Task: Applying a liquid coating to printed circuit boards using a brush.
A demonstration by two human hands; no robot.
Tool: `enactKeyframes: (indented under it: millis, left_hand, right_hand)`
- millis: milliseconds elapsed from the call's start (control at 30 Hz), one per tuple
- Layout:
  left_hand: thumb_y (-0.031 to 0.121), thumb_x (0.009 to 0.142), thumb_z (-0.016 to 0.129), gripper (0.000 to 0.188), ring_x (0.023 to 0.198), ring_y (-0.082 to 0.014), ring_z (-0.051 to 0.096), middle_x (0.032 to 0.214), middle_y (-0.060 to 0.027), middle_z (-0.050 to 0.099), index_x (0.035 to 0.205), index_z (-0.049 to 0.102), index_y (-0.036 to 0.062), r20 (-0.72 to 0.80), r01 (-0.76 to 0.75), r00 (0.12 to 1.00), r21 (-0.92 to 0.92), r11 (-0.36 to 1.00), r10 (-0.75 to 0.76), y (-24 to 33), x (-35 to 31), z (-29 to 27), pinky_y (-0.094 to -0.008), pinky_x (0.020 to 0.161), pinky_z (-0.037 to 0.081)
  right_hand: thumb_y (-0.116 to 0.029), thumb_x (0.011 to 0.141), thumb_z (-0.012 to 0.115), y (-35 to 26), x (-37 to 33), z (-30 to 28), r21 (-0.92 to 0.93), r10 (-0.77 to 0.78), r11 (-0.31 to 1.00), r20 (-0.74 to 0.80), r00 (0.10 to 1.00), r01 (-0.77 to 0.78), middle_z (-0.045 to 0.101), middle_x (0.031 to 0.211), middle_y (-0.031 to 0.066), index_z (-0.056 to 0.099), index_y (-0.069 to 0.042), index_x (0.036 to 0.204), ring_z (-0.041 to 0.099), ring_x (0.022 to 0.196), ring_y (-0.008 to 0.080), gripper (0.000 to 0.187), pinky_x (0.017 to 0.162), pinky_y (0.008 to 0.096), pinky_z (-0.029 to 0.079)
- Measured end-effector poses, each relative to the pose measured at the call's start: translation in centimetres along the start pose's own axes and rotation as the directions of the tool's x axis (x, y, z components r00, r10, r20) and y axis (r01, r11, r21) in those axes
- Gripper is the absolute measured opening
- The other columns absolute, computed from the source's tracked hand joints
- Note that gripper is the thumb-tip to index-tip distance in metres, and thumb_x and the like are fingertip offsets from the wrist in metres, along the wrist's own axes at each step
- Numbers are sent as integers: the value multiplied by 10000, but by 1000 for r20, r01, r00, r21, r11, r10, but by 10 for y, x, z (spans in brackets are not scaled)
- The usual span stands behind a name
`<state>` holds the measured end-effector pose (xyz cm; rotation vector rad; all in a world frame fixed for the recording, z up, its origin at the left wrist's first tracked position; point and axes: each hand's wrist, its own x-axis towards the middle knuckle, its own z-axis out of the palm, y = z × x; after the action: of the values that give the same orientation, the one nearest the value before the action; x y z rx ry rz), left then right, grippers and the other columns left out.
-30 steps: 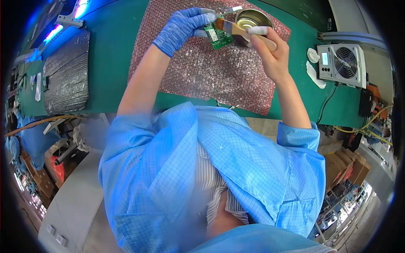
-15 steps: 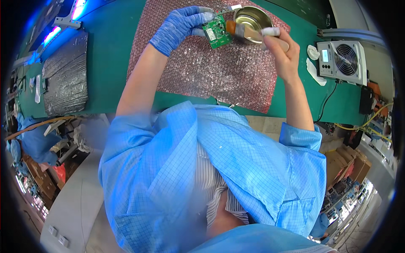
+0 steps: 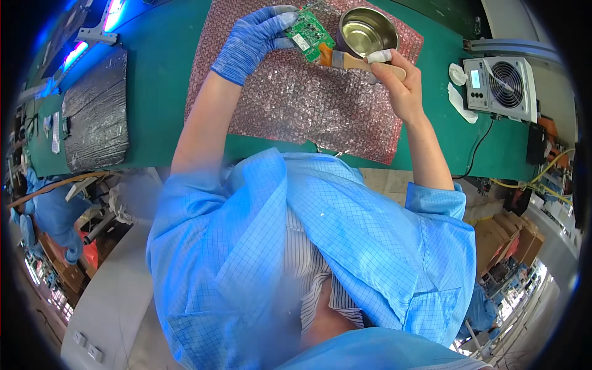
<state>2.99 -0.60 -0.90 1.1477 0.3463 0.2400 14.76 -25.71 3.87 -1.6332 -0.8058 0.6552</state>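
Left hand (image 3: 253, 42) fingers pinch the circuit board (image 3: 308, 34); right hand (image 3: 398, 86) fingers grip the brush (image 3: 351, 60).

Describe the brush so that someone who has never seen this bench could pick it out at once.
Start at the pink bubble-wrap sheet spread on the green bench top; above its far end the bare right hand grips a short brush by its pale wooden handle. Its bristle end meets the green circuit board held by the blue-gloved left hand, just in front of the round metal bowl.
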Motion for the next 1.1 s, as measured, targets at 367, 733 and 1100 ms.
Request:
enactKeyframes:
  millis: [367, 733, 1100]
  left_hand:
    - [188, 819, 618, 368, 938, -197, 598, 1039, -98, 589, 1139, 522, 34, -99, -61, 994, -123, 991, 49, -2, -4, 8, -334, 771, 537]
    - [76, 815, 604, 201, 774, -160, 626, 932, -66, 625, 1012, 575, 56, -247, -87, 969, -346, 934, -1, 11, -6, 29, -268, 636, 543]
    - [66, 814, 600, 196, 785, -169, 625, 933, -78, 622, 1006, 563, 41, -283, -145, 958, -348, 926, 44, 10, 0, 22, -266, 654, 540]
  right_hand:
    - [-118, 835, 566, -1, 3, 18, -219, -148, 970, -169, 974, 109, 606, 755, 32, 591, 7, 932, 560, 673, 71, 160, 609, 201, 438]
    - [-91, 838, 553, -4, 9, 39, -110, -138, 988, -303, 943, 109, 605, 721, 31, 586, 19, 899, 559, 631, 65, 130, 578, 193, 434]
    - [-96, 824, 554, -14, 14, 47, -32, -95, 995, -258, 962, 90, 601, 707, 21, 594, 2, 870, 548, 609, 58, 115, 558, 195, 428]
